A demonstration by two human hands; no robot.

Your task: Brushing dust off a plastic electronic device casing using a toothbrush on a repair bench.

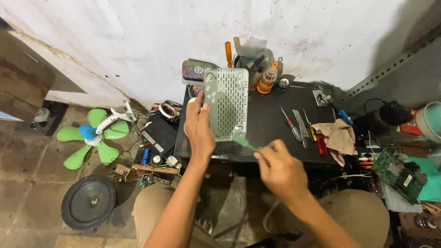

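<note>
Right hand [280,172] sat nearest the camera, fingers [264,154] closed around a green-handled tool [244,143], likely a small screwdriver or brush; the working end was blurred and could not be identified. Its tip pointed up and left at the lower right corner of the vented casing [226,103].

Left hand [198,128] gripped the casing by its left edge, thumb on the face, fingers wrapped behind. The casing was a pale grey-green slotted cover, held upright and tilted toward the camera, above the front part of the black table [271,119], not resting on it.

Judgement: the step in hand looked like working at the casing's lower edge with the tool. The next move would call for a steady left-hand hold and the tip seated exactly at that corner, without slipping across the slots.

Farther back on the table: loose screwdrivers [294,126], a tan cloth [339,135], then an orange-capped bottle [267,79] against the white wall [138,41].

To the right, a green circuit board [398,173]. On the floor to the left, a green fan blade [94,138] and a dark round speaker [89,202].
</note>
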